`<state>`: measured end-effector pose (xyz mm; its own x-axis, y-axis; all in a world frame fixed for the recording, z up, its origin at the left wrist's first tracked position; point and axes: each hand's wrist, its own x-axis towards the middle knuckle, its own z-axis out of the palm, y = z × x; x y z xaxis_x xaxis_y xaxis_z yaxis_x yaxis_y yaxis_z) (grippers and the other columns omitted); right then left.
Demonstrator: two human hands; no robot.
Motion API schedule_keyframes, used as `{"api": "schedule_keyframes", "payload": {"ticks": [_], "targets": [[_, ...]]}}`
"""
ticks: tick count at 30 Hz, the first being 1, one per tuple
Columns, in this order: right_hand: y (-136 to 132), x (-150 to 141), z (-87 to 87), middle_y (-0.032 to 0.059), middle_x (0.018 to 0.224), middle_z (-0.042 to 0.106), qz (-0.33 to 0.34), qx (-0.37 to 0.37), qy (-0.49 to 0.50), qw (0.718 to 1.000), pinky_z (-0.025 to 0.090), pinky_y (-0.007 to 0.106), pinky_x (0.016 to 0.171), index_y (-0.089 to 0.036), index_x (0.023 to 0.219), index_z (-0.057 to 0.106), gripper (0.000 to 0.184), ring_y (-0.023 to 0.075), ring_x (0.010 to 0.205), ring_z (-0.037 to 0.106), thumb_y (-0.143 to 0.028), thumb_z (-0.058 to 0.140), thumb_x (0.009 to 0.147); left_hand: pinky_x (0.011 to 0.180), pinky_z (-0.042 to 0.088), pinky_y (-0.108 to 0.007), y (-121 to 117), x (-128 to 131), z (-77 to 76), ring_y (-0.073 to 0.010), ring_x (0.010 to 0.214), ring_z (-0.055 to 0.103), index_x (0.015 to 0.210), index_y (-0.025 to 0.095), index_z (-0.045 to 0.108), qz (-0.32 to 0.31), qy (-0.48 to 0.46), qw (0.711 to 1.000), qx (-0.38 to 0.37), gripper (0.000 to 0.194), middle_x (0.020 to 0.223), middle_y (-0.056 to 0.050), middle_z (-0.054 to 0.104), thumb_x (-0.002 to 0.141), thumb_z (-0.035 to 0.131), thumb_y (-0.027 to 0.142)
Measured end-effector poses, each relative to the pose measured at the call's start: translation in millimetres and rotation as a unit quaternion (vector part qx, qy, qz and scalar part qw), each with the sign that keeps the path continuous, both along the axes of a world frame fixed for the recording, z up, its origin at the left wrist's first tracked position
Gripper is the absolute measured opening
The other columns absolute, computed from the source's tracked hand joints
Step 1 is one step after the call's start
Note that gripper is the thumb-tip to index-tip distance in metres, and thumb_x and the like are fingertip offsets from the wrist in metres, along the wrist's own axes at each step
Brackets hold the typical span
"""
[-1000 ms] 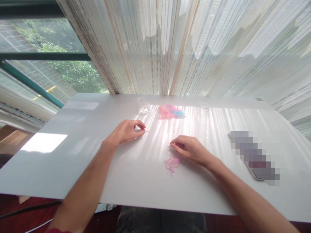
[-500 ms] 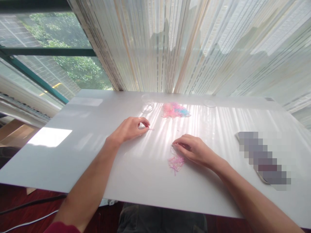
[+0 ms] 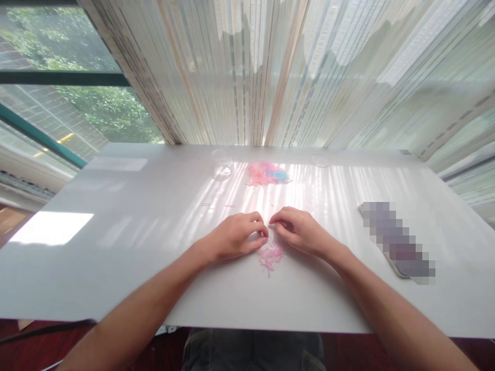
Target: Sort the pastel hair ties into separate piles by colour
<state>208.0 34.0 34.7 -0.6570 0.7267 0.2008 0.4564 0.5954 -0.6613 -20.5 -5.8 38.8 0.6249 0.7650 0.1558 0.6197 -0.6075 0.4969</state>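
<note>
A small heap of thin pink and purplish strands (image 3: pixel 270 256), resembling small rubber bands, lies on the white table (image 3: pixel 216 304). My left hand (image 3: pixel 240 235) is at the heap's upper left edge, fingers curled and thumb and fingertips close together; anything between them is too small to make out. Across from it, my right hand (image 3: pixel 303 233) rests at the upper right edge, thumb and index finger curled in, its grip also unclear. Left of centre, beyond my left hand, a thin pink strand (image 3: pixel 229 206) lies by itself, with another pink strand (image 3: pixel 205 204) further left.
A bigger pink, orange and blue heap (image 3: pixel 266 173) sits toward the back. Beside it are a clear round container (image 3: pixel 223 171) and, further right, a clear round piece (image 3: pixel 320 162). A blurred-out phone (image 3: pixel 398 247) lies at right. A striped curtain (image 3: pixel 247 77) hangs behind the table.
My left hand has let go of the pink strand, which now lies on the table, and has moved right and nearer to the small heap. My right hand has stayed about in place.
</note>
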Motion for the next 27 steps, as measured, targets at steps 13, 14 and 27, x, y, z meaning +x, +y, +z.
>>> {"api": "schedule_keyframes", "payload": {"ticks": [13, 14, 27], "targets": [[-4, 2, 11.6, 0.0025, 0.08, 0.062, 0.036, -0.012, -0.016, 0.999, 0.047, 0.026, 0.064, -0.021, 0.096, 0.069, 0.01, 0.0152, 0.072, 0.058, -0.022, 0.061, 0.091, 0.071, 0.047, -0.03, 2, -9, 3.3, -0.0161, 0.077, 0.063, 0.108, 0.019, 0.061, 0.03, -0.012, 0.999, -0.028, 0.014, 0.101, -0.004, 0.067, 0.097, 0.055, 0.026], [-4, 2, 11.8, 0.0026, 0.08, 0.062, 0.039, -0.012, -0.017, 0.999, 0.047, 0.027, 0.064, -0.021, 0.095, 0.069, 0.009, 0.0156, 0.074, 0.058, -0.021, 0.061, 0.09, 0.072, 0.047, -0.03, 3, -10, 3.8, -0.0166, 0.079, 0.063, 0.11, 0.019, 0.062, 0.023, 0.0, 1.0, -0.02, 0.017, 0.104, -0.005, 0.066, 0.096, 0.057, 0.028], [-4, 2, 8.4, 0.0028, 0.08, 0.063, 0.041, -0.013, -0.031, 0.999, 0.047, 0.027, 0.065, -0.021, 0.091, 0.069, 0.011, 0.0164, 0.075, 0.058, -0.031, 0.066, 0.092, 0.064, 0.043, -0.029, 3, -1, -4.0, -0.0162, 0.07, 0.062, 0.1, 0.019, 0.061, 0.042, 0.009, 0.999, -0.014, 0.013, 0.09, -0.003, 0.066, 0.101, 0.05, 0.026]]}}
